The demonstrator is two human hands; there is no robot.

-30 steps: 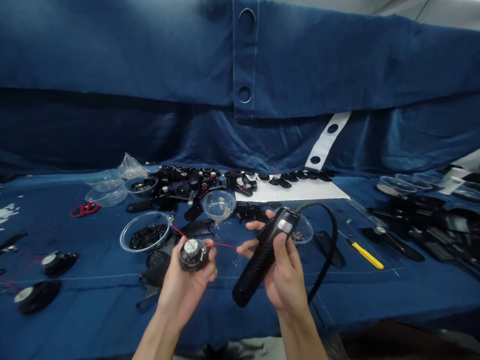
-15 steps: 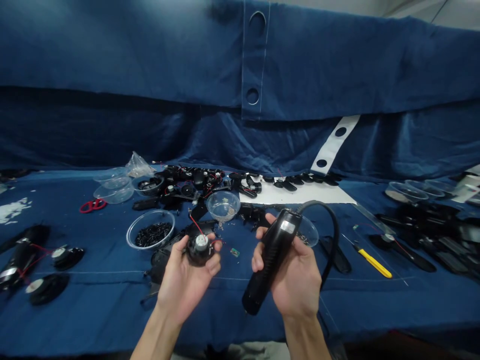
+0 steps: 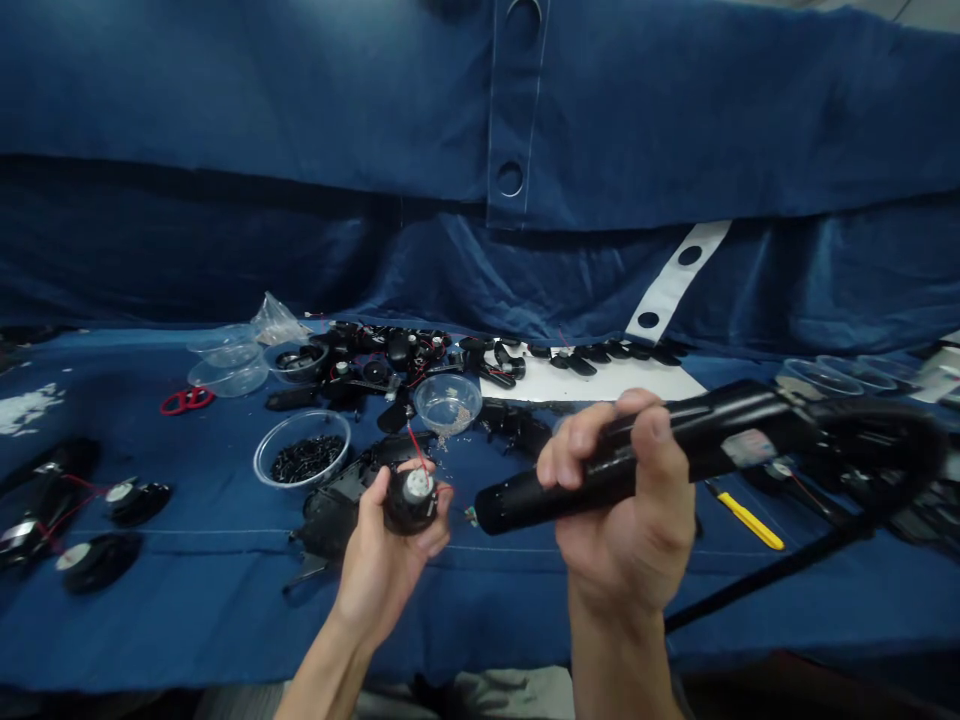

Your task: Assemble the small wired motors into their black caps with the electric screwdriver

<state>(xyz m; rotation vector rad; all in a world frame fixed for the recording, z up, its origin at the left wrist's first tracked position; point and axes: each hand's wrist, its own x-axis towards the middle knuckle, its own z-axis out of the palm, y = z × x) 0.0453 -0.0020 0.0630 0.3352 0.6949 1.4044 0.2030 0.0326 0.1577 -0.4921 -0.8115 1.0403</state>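
Note:
In my left hand (image 3: pixel 390 570) sits a small motor in a round black housing (image 3: pixel 410 502), its whitish end facing up and a red wire rising from it. My right hand (image 3: pixel 622 500) is wrapped round a black corded electric screwdriver (image 3: pixel 675 440), held nearly level. Its narrow end points left at the motor, with a gap between them. A small green circuit board (image 3: pixel 471 515) shows right by that end; whether they touch I cannot tell. Behind my left hand lie black plastic housing parts (image 3: pixel 330 525) and a clear bowl of black screws (image 3: pixel 259 465).
A clear bowl (image 3: pixel 448 403) with tiny metal pieces stands at mid-table. Red-handled scissors (image 3: pixel 186 401) lie left, a yellow-handled screwdriver (image 3: pixel 750 522) right. Wired motor units (image 3: pixel 97 562) rest at far left. Black parts line a white sheet (image 3: pixel 637 383) behind. The cord (image 3: pixel 780 570) loops right.
My right hand has raised the electric screwdriver and turned it from steeply slanted to nearly level, its narrow end now toward the motor. My left hand still holds the motor, shifted slightly right.

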